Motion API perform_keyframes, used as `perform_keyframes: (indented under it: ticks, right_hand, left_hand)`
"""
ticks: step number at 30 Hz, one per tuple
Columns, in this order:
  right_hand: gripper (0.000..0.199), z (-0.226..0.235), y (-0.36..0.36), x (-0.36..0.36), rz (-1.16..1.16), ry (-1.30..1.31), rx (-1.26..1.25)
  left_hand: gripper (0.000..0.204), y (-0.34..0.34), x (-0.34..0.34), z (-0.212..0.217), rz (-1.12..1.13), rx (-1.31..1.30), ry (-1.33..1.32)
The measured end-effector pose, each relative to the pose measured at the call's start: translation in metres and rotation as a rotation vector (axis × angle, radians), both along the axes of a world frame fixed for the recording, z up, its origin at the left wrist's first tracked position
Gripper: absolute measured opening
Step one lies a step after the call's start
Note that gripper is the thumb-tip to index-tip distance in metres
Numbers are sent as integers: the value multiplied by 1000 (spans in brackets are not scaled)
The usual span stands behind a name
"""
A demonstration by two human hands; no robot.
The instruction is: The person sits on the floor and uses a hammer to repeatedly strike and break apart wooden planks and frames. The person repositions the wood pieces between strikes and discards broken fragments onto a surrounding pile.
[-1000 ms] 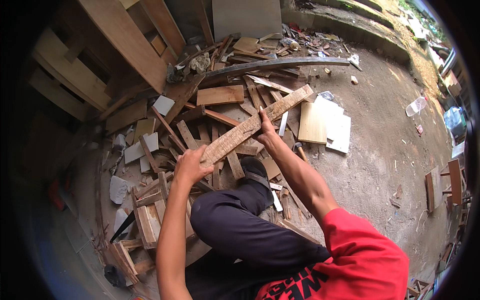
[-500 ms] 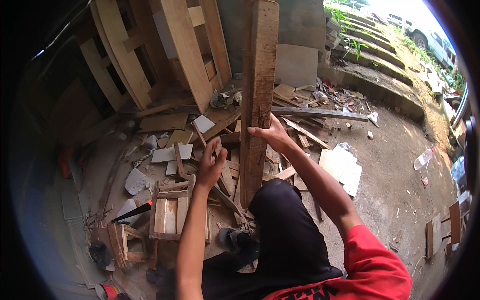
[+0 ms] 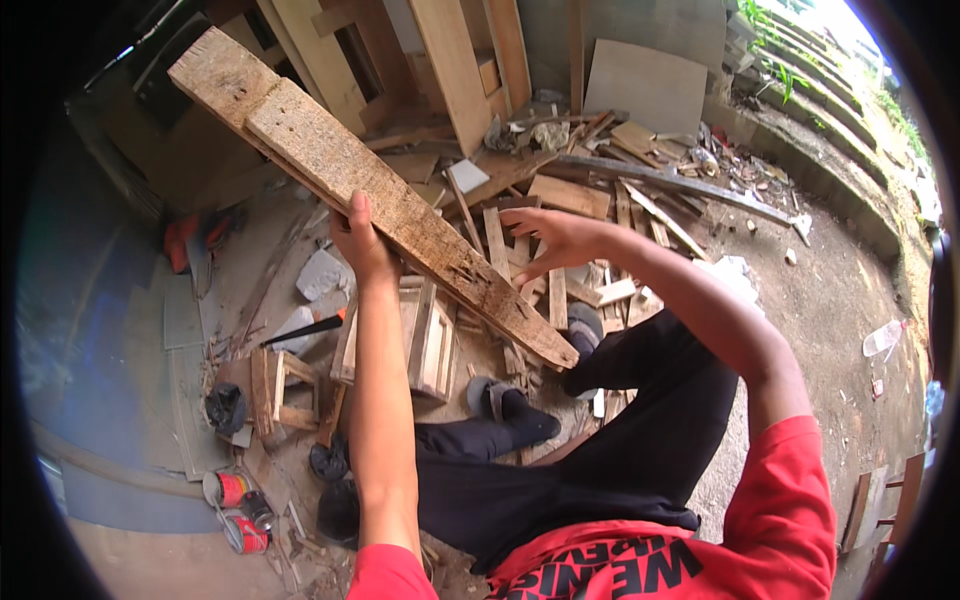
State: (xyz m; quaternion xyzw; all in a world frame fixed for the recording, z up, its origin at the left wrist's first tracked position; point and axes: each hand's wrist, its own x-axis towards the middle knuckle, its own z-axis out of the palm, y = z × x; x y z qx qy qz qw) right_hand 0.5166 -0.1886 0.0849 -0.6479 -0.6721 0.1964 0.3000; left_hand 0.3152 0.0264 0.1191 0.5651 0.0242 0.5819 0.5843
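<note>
A long, rough wooden plank (image 3: 350, 185) slants across the view, its upper end at the far left and its tapered lower end near my feet. A second piece lies layered along it, and dark worn patches mark its surface. My left hand (image 3: 366, 240) grips the plank around its middle, thumb on the upper face. My right hand (image 3: 560, 240) is off to the right of the plank, fingers spread and holding nothing. Below the plank, partly covered by my left forearm, stands a small wooden frame (image 3: 432, 350) with slats.
Scrap wood (image 3: 570, 195) and debris lie piled ahead. A saw (image 3: 308, 328) with a dark blade rests at left, near a smaller wooden frame (image 3: 295, 390) and red cans (image 3: 245, 535). Large panels (image 3: 460, 80) lean on the wall; steps (image 3: 830, 150) rise at right.
The plank has swung from upright to a slant toward the left. My left hand has taken hold of it, and my right hand has let go. The view has turned somewhat.
</note>
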Motion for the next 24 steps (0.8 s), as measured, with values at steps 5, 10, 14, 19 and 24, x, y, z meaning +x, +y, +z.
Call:
perform_keyframes:
  ticks: [5,10,14,19,24]
  right_hand:
    - [54,-63,-66,101,-5,-550,-498]
    - [47,-223,-158,197,-559,52,-259]
    - [63,-364,-233,187,-1022,-16,-565]
    - [64,-490,-277,98,-1416,47,-524]
    - [40,-503,-266,72,-1416,132,-600]
  left_hand:
    - [62,-25,-11,-38,271,22,53]
    - [68,-49,20,-75,284,-81,164]
    - [74,-38,30,-85,268,-157,242]
    - [87,-11,15,-87,100,-161,385]
    - [98,1,17,-78,150,-306,400]
